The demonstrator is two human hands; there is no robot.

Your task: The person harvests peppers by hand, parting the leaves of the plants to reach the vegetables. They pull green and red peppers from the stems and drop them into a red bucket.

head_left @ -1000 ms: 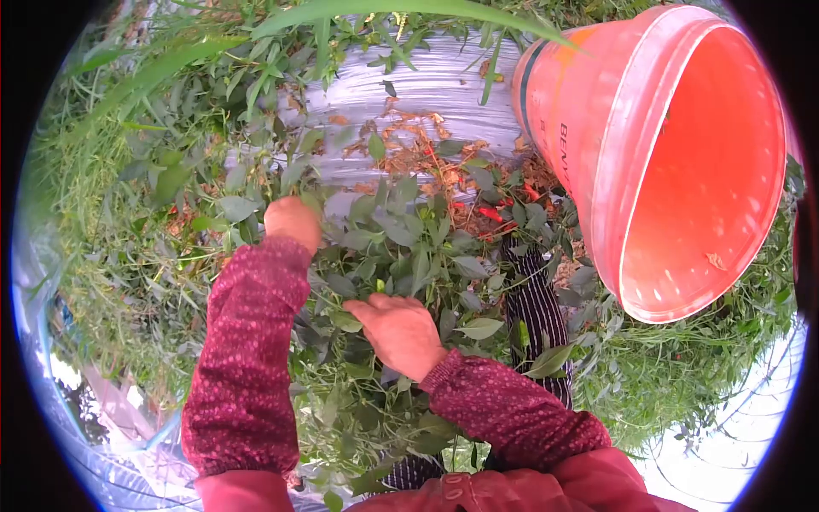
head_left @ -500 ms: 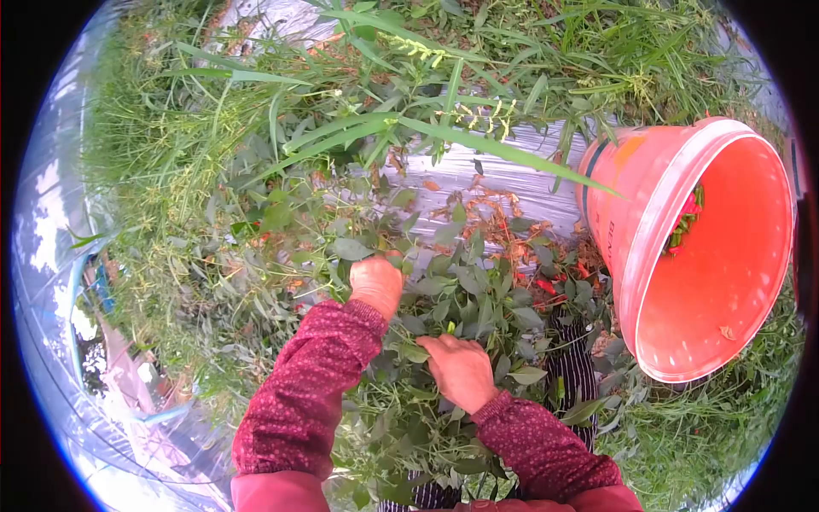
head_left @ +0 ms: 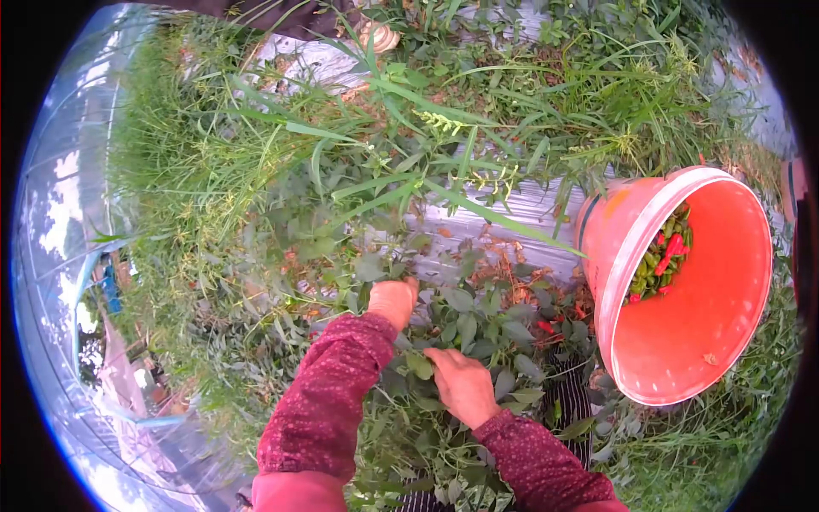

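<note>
My left hand [head_left: 393, 303] reaches into the leafy pepper plants [head_left: 467, 317], its fingers curled and partly hidden among the leaves. Lower and to its right, my right hand [head_left: 463, 386] is bent over the foliage with its fingertips against a light green leaf [head_left: 419, 365]. What either hand grips, if anything, is hidden. Red peppers [head_left: 546, 327] show low in the foliage, to the right of both hands. A red bucket [head_left: 607, 290] lies tilted at the right, its mouth facing me, with green and red peppers [head_left: 664, 260] inside.
Silvery plastic sheeting [head_left: 456, 243] covers the ground beyond the plants, with dry brown leaves on it. Long grass blades [head_left: 503, 224] cross above it. Striped cloth [head_left: 570, 401] shows below the leaves. Clear plastic greenhouse wall [head_left: 64, 282] curves along the left. Dark cloth [head_left: 290, 19] lies at the top.
The view has shifted, so more of the peppers inside the bucket show, and dark cloth appears at the top. Both hands stay at nearly the same spots in the plants.
</note>
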